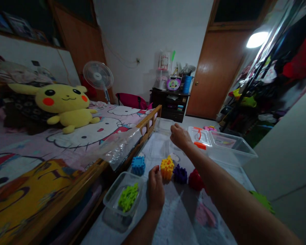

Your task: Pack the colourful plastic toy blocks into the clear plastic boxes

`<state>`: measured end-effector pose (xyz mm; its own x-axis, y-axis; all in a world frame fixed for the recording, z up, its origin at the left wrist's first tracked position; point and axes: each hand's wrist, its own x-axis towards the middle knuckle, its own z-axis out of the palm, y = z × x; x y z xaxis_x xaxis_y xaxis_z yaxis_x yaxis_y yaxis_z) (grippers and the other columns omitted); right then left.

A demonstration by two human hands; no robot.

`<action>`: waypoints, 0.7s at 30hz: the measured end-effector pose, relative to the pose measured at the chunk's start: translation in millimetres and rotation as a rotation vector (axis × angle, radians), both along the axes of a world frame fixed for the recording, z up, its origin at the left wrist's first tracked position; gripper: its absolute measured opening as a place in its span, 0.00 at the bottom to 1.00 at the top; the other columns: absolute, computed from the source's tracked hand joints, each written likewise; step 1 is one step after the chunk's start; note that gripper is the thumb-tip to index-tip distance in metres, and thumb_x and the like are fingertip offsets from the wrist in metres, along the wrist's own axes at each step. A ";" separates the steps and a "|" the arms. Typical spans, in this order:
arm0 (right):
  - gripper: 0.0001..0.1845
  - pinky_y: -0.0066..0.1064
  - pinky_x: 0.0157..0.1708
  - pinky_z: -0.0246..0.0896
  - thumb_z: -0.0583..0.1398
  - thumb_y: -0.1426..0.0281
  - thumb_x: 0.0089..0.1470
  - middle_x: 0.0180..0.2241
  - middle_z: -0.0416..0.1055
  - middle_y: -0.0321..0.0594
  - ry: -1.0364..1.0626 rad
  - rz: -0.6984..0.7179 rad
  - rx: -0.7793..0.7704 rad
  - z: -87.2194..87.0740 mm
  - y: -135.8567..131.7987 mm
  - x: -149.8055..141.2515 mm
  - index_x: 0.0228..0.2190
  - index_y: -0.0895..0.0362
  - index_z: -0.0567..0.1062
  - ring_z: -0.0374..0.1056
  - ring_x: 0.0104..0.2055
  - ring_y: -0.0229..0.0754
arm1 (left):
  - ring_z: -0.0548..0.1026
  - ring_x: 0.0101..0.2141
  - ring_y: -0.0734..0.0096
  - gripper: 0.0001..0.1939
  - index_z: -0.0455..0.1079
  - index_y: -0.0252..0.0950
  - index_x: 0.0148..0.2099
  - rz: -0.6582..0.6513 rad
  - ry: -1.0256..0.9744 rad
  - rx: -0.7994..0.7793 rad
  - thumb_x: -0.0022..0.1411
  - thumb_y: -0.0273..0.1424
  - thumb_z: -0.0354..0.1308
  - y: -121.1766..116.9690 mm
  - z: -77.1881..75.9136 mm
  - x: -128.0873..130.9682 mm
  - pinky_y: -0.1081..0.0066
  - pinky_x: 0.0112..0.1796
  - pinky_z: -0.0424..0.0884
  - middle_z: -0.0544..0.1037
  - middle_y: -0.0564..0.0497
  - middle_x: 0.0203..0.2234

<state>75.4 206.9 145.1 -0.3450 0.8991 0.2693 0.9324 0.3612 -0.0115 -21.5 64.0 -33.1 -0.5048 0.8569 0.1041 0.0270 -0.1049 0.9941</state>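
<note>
My right hand (180,136) reaches to the far part of the table, its fingers closed at the right edge of a clear plastic container (163,124). The fingertips are partly hidden. My left hand (156,191) holds nothing, with its fingers extended beside a yellow stack of interlocking pieces (167,168). To its left are a blue block of pieces (138,165) and a clear container (109,196) with loose green pieces (128,197) inside. Purple pieces (180,174) and red pieces (196,180) lie right of the yellow stack, the red ones partly behind my right forearm.
A lid with an orange handle (199,133) and a large clear bin (229,148) stand at the right. More green pieces (262,200) lie near the right edge. A wooden bed rail (91,178) borders the left side; a yellow plush toy (75,117) lies on the bed.
</note>
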 end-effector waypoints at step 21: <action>0.05 0.23 0.35 0.73 0.59 0.68 0.61 0.35 0.77 0.40 0.220 0.373 0.574 -64.2 -286.9 183.5 0.35 0.53 0.76 0.76 0.34 0.38 | 0.72 0.51 0.60 0.21 0.70 0.39 0.51 -0.078 -0.005 0.144 0.70 0.47 0.46 -33.1 18.3 -8.9 0.62 0.53 0.65 0.75 0.45 0.48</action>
